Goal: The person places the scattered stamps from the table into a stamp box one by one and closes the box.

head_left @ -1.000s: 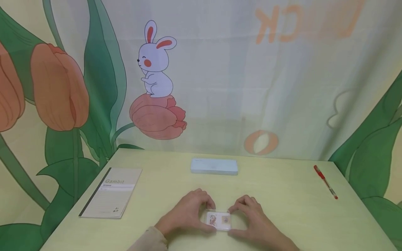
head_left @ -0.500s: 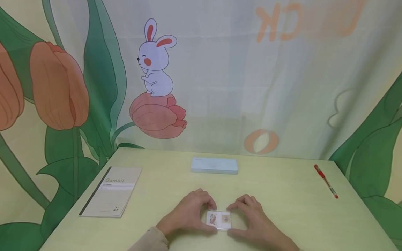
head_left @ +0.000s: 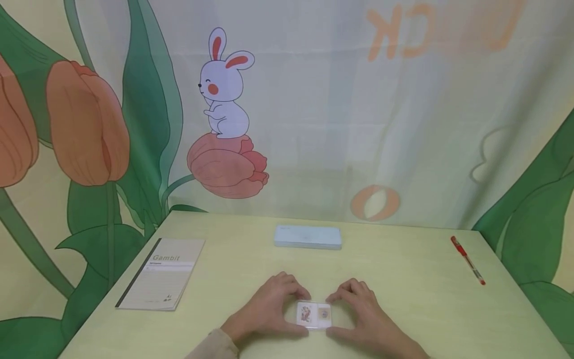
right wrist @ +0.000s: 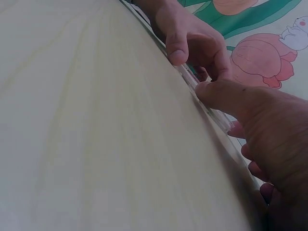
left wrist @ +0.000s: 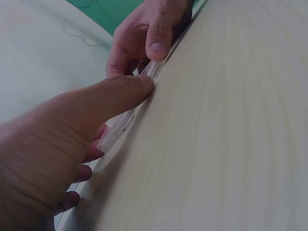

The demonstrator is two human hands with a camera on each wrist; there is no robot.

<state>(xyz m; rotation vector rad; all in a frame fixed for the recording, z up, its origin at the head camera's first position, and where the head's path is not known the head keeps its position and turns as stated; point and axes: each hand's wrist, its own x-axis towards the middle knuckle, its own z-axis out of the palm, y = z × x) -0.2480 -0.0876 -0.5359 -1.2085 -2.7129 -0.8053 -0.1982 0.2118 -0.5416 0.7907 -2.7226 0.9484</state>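
Observation:
Near the front of the table, a small flat clear plastic case point(head_left: 314, 315) lies between both hands. Inside it show a colourful figure picture on the left and a tan square with a bluish mark on the right. My left hand point(head_left: 272, 306) pinches its left end, thumb on the near edge and fingers at the far edge. At the other end, the right hand point(head_left: 362, 313) holds it the same way. Both wrist views show the case edge-on, low over the table: the left thumb point(left wrist: 139, 86) and the right thumb point(right wrist: 207, 91) press along its near side.
A pale blue box point(head_left: 307, 237) sits at the back middle of the table point(head_left: 394, 264). The notebook marked "Gambit" point(head_left: 159, 274) lies to the left, and a red pen point(head_left: 468, 260) to the right. A printed curtain point(head_left: 314, 124) hangs behind.
A clear edge that stuck out at the case's back left now lies even with the rest. Both hands keep their grip and barely move; the head view shifts slightly.

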